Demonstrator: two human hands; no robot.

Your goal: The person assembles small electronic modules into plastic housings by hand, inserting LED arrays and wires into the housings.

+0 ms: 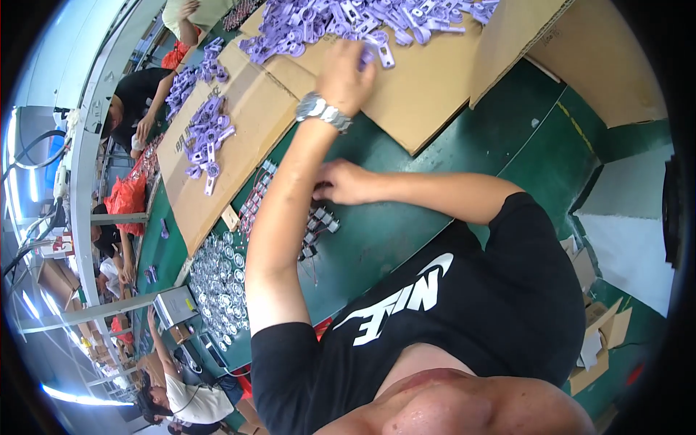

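Observation:
My left hand (346,81), with a metal watch on the wrist, reaches out to the near edge of a heap of purple plastic parts (326,22). Its fingers curl round a purple plastic part (367,56) of the same kind, each with a round head and a slotted handle. Closer to my body, my right hand (349,183) is low over the green table (377,246), fingers bent together. Whatever is in its fingertips is hidden. Beside it lie small metal motor-like pieces (319,225) with thin wires, partly covered by my left forearm.
Cardboard sheets (413,109) lie under the purple heap, and another cardboard sheet (250,94) bears a smaller purple pile (209,138). Many shiny metal rings (217,279) spread over the table at left. A cardboard box (602,65) stands far right. Co-workers (185,388) sit along the left.

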